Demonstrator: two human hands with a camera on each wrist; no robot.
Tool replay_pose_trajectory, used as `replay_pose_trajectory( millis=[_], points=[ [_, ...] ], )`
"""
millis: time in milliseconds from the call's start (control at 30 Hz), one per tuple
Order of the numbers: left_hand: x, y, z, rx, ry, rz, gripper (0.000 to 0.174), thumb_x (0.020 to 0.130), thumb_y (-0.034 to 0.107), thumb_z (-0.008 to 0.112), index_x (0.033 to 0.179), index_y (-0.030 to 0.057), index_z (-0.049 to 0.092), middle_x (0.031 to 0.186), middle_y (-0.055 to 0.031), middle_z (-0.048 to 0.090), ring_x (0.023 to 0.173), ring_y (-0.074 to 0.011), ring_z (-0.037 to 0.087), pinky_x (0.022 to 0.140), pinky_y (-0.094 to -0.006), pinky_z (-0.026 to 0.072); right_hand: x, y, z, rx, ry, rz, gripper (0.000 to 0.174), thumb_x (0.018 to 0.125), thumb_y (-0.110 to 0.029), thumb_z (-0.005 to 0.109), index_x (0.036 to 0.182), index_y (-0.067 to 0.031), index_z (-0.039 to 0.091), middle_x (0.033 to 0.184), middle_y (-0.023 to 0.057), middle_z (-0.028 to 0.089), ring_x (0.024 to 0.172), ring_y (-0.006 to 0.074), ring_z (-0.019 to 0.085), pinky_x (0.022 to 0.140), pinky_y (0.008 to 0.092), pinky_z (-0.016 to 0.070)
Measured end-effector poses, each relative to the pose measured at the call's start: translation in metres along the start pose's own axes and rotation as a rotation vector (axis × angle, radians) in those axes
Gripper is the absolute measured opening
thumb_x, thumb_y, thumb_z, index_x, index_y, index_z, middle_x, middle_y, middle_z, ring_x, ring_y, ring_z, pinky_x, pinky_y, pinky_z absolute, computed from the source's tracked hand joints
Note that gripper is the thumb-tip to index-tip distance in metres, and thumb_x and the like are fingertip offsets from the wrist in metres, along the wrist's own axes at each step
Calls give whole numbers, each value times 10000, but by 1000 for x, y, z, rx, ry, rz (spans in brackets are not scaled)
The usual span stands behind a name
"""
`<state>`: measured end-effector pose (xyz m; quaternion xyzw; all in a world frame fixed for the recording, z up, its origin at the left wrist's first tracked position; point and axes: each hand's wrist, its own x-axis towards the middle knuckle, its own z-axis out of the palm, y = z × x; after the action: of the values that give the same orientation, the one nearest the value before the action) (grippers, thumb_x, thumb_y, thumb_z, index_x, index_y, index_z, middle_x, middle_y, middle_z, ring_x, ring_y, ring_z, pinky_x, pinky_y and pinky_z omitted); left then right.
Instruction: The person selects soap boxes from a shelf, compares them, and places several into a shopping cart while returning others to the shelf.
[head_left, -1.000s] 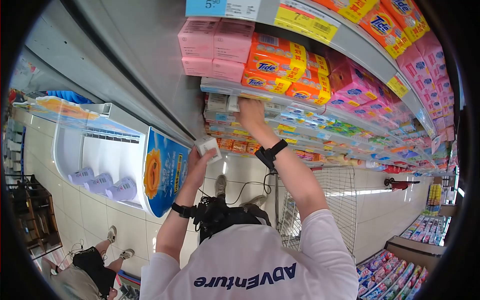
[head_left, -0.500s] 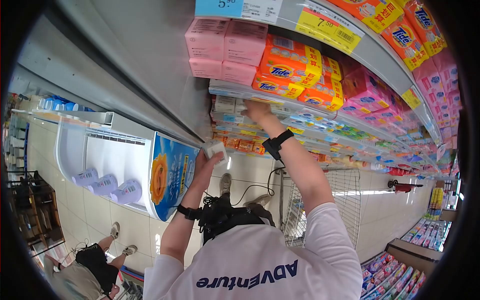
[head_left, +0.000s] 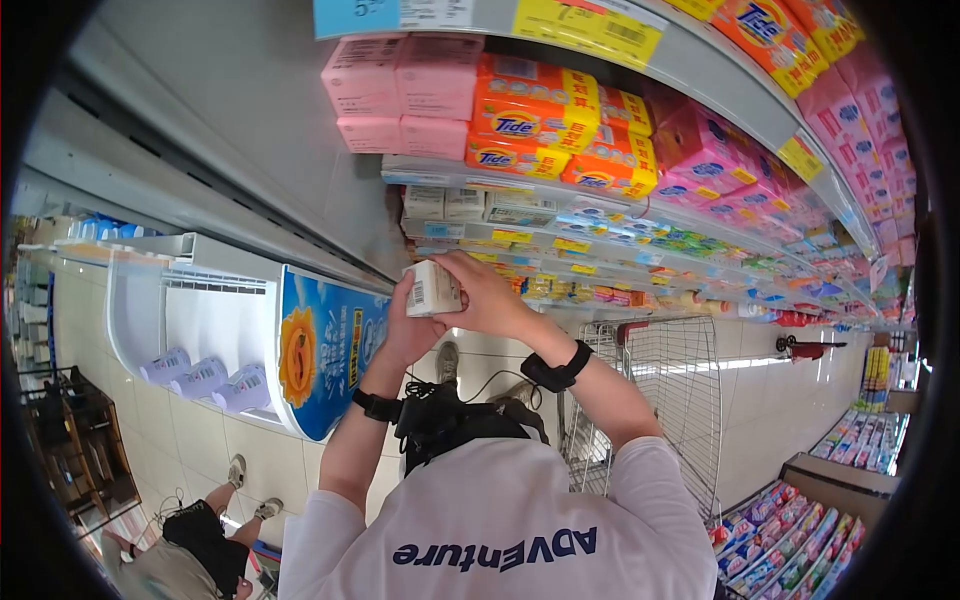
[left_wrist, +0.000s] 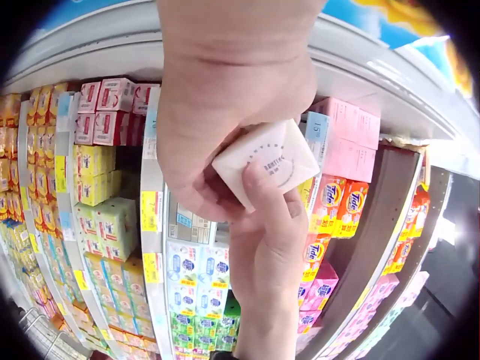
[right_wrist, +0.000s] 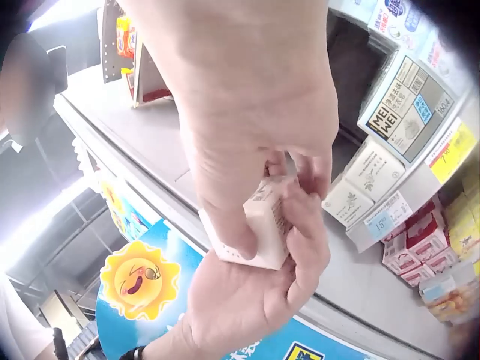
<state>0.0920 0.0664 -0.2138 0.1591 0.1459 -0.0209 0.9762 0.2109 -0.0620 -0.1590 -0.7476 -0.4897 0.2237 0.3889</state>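
In front of my chest both hands are on one small white carton [head_left: 432, 288], which has a barcode and fine print on its sides. My left hand [head_left: 405, 325] grips it from the left and below, its fingers curled round the side in the right wrist view. My right hand [head_left: 485, 295] holds it from the right and above, with the thumb [left_wrist: 259, 180] lying across a printed face. Two similar white cartons [right_wrist: 375, 169] stand on the shelf [right_wrist: 367, 240] beside a larger MEIWEI pack [right_wrist: 409, 109].
Above are pink boxes [head_left: 435, 90] and orange Tide packs [head_left: 525, 115] on a shelf. A white display stand [head_left: 205, 330] with lilac cups is at the left. A wire trolley [head_left: 670, 400] stands at my right; another person [head_left: 190, 540] is at the lower left.
My right hand has come back from the shelf to the carton in my left hand and now grips it too. The left hand has turned and lifted the carton slightly.
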Motion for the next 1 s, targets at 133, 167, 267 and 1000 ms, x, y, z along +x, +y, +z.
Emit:
replay_pose_trajectory(
  millis=[133,167,267,1000],
  points=[
    [4,-4,3,109,76,21,579,1000,520,375,1393,103,464,1356,-82,546,1208,-241,560,1012,-416,448,-14,6,3,-60,194,-36,737,653,-134,812,1316,-60,500,1260,138,516,1180,354,511,957,417,464],
    [4,-5,1,266,106,83,590,1003,522,384,1409,98,446,1372,-81,532,1226,-230,546,1018,-410,445,-16,5,2,-62,198,-36,737,653,-134,812,1316,-60,500,1260,138,516,1180,354,511,957,417,464],
    [2,-9,0,728,96,223,621,976,491,496,1428,72,418,1388,-75,511,1260,-202,515,1032,-377,433,-24,6,-1,-227,246,-86,722,613,-53,783,1286,-74,520,1244,122,521,1166,354,518,938,429,480],
    [-14,6,22,1001,-30,266,670,718,39,845,1274,41,471,1258,-79,538,1187,-176,531,1028,-330,444,-67,26,40,815,327,64,612,748,127,689,1231,-97,387,1304,121,471,1287,215,468,983,360,488]
  ],
)
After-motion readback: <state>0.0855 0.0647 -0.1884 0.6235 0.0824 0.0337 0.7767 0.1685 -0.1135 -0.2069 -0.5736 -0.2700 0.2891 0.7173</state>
